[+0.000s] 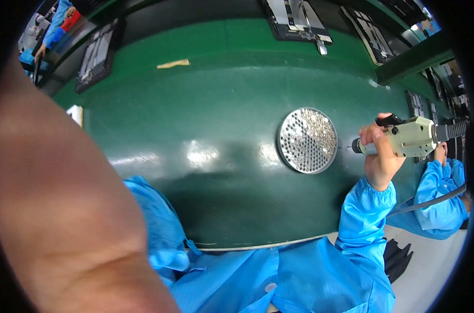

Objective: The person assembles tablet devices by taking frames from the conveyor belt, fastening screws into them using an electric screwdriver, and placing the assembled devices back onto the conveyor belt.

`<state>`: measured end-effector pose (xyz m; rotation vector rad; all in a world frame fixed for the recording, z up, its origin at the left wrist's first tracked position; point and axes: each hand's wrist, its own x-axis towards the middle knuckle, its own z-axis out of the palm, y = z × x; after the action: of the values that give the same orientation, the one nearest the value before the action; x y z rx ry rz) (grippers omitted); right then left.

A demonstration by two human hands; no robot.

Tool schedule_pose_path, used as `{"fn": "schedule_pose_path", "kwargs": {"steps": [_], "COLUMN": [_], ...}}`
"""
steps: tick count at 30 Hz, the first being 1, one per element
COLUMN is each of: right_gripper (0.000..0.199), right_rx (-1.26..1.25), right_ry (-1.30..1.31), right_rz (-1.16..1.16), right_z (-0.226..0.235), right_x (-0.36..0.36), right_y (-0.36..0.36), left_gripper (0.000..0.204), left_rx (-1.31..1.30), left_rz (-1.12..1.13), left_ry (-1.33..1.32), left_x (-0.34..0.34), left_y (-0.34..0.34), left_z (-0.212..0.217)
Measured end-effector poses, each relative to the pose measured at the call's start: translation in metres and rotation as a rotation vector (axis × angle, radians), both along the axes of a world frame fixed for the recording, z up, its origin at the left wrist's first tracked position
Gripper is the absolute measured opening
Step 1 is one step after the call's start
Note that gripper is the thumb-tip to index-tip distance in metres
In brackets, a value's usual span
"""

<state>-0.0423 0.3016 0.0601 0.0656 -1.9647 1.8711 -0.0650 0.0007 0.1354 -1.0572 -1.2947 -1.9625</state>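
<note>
My right hand (381, 159) is wrapped round a pale electric screwdriver (415, 137) with a black lever and a coiled grey cable sleeve. The screwdriver lies level, its black nose and thin bit pointing left. Just left of the bit sits a round metal screw tray (294, 153) full of small holes. Small silvery screws (320, 130) are heaped over its upper right part. Very near the camera, my left hand (64, 198) and wrist loom large and blurred along the left side; its fingers are hidden.
A green worktop (205, 109) spreads before me. Dark flat device panels stand along the far side, including one (96, 55) at far left and one (294, 21) at top centre. A yellowish strip (173, 64) lies nearby. Another person's blue sleeve (430, 182) is at right.
</note>
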Motion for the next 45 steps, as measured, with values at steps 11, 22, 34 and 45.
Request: {"fn": "schedule_pose_path", "kwargs": {"steps": [11, 22, 34, 45], "right_gripper": [0.038, 0.036, 0.034, 0.032], "right_rx": [-0.017, -0.026, -0.032, -0.068], "right_ry": [-0.087, 0.044, -0.009, 0.019], "right_rz": [-0.106, -0.041, -0.042, -0.006], "right_z": [-0.013, 0.000, -0.002, -0.007], "right_x": [0.018, 0.003, -0.005, -0.014], "right_y": [-0.003, 0.031, 0.000, 0.034], "left_gripper": [0.023, 0.025, 0.028, 0.030], "left_rx": [0.120, -0.216, -0.186, -0.196], "left_rz": [0.006, 0.259, 0.429, 0.571], "left_ry": [0.423, 0.288, 0.475, 0.513], "left_x": [-0.090, -0.059, -0.061, -0.048], "left_y": [0.028, -0.009, -0.014, 0.006], "left_z": [0.020, 0.029, -0.008, 0.000]}}
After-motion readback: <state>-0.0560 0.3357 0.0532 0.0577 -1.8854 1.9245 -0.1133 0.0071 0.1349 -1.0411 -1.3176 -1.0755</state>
